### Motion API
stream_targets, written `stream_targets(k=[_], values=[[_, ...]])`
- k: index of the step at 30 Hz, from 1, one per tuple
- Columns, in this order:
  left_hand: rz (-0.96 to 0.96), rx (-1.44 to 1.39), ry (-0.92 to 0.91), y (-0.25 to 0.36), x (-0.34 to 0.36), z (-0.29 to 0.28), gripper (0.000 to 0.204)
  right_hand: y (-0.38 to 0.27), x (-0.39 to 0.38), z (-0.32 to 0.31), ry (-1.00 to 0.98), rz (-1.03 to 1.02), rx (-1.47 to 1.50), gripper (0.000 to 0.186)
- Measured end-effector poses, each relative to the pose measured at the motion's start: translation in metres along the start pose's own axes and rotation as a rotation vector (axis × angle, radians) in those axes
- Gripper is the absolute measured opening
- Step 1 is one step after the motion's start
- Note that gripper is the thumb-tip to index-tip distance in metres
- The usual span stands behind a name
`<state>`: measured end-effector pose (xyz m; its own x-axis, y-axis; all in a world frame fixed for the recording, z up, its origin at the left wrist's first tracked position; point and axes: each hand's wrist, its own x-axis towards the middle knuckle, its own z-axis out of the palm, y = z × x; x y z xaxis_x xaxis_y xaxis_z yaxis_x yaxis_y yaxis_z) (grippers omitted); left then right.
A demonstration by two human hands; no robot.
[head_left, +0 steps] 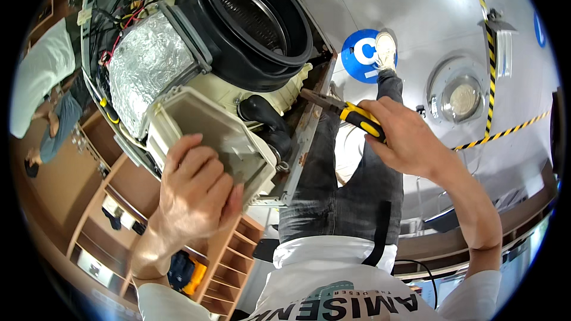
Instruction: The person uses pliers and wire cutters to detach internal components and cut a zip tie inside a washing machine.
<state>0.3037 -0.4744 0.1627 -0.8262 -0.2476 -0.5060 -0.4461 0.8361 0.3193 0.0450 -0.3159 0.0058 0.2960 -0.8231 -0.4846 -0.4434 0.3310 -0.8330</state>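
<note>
My right hand (399, 137) is closed around the yellow-and-black handles of a pair of pliers (358, 120). Their dark jaws point left, toward the metal edge of an opened front-load washing machine (306, 148). My left hand (199, 187) has its fingers hooked over the near side of an off-white plastic detergent drawer housing (226, 137), which sits tilted at the machine's corner. Beside it, a bent black rubber hose (266, 113) bears a metal clamp. The big black door gasket (250, 74) surrounds the drum (253, 18). My left palm and thumb are partly hidden.
Crinkled silver foil (146, 62) and coloured wires (122, 24) lie inside the machine. A round glass washer door (458, 92) is on the floor at right, near yellow-and-black tape (492, 65). Wooden shelving (229, 264) stands at lower left. Another person (47, 77) is at far left.
</note>
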Motion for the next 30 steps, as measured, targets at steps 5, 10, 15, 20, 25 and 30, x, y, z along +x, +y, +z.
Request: stream_targets(k=[5,10,15,20,25,30], values=[[-0.219,-0.026,0.02,0.005,0.018,-0.005,0.015,0.011,0.008,-0.028,-0.139,-0.095,-0.076,0.053],[-0.384,-0.08,0.056,0.015,0.018,0.007,0.014,0.009,0.002,-0.049,-0.308,-0.08,-0.17,0.051],[-0.598,-0.197,0.409,0.037,-0.015,0.028,0.042,-0.013,-0.008,-0.061,-0.353,-0.1,-0.288,0.051],[-0.906,-0.334,0.637,0.094,-0.071,0.065,0.047,-0.053,-0.015,-0.07,-0.307,-0.056,-0.322,0.046],[-1.197,-0.581,0.876,0.157,-0.115,0.106,0.026,-0.113,-0.028,-0.078,-0.208,0.074,-0.321,0.042],[-1.357,-0.967,1.242,0.188,-0.123,0.127,0.027,-0.17,-0.042,-0.081,-0.182,0.23,-0.189,0.031]])
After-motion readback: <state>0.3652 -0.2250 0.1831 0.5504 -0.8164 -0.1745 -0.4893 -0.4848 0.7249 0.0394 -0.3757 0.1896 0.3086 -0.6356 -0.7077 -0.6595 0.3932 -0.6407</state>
